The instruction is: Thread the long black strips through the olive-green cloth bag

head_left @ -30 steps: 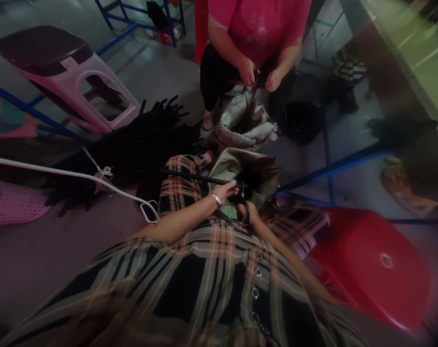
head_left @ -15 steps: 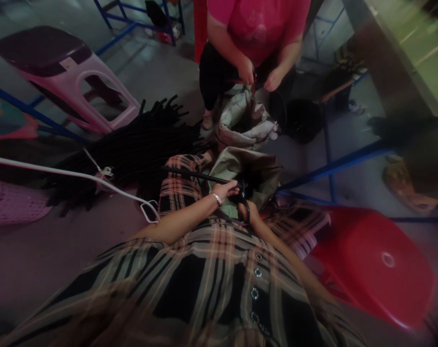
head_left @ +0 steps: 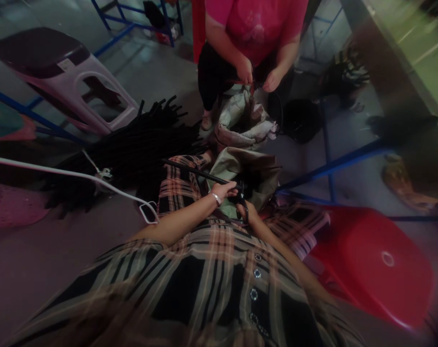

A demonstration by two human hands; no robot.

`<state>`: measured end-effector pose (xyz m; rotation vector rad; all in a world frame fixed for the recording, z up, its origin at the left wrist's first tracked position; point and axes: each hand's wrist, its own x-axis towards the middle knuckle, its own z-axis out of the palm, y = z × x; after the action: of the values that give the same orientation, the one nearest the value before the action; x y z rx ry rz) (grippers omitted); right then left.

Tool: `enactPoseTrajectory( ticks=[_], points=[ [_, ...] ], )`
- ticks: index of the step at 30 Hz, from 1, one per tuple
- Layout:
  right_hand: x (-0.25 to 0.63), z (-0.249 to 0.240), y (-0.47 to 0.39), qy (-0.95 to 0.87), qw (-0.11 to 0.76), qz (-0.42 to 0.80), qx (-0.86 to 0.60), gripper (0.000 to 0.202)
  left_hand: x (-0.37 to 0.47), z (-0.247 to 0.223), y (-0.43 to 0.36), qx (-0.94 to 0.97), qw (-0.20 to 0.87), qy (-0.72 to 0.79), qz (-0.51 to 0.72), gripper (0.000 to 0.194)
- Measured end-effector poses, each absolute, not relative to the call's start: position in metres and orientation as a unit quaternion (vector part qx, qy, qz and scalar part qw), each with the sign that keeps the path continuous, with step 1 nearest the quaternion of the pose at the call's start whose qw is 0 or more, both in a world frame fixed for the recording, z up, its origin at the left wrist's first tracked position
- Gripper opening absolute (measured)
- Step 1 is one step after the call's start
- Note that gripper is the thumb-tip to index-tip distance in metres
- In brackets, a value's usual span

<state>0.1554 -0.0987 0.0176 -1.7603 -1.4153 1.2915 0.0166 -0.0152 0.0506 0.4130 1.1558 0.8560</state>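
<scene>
My left hand [head_left: 224, 190], a bracelet at its wrist, is closed round one end of a long black strip [head_left: 192, 169] that slants up to the left across my plaid trouser leg. My right hand [head_left: 247, 212] grips black-handled scissors [head_left: 245, 205], whose blades stand upright at the strip's end. Both hands are over the near rim of an open green-grey sack [head_left: 237, 156] with a dark inside. A large bundle of black strips [head_left: 139, 140] lies on the floor to the left, tied with a white cord [head_left: 105, 173].
Opposite, a person in a pink shirt [head_left: 257, 29] works with both hands over a whitish sack [head_left: 240, 132]. A red stool [head_left: 378, 260] stands right, a pink stool with dark top [head_left: 41, 50] upper left, a pink basket [head_left: 16, 205] left. A white cable [head_left: 70, 172] crosses the left.
The far end of the black strip has risen a little, and my right hand has shifted slightly with the scissors. The view has moved slightly. The person opposite has barely moved.
</scene>
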Motion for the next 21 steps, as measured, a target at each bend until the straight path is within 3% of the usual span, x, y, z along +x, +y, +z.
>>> enactPoseTrajectory(
  ticks=[21],
  points=[
    [0.154,0.015,-0.104,-0.509,0.278,0.449,-0.680,0.020,0.007,0.055,-0.003,0.117,0.751,0.488,0.430,0.015]
  ],
)
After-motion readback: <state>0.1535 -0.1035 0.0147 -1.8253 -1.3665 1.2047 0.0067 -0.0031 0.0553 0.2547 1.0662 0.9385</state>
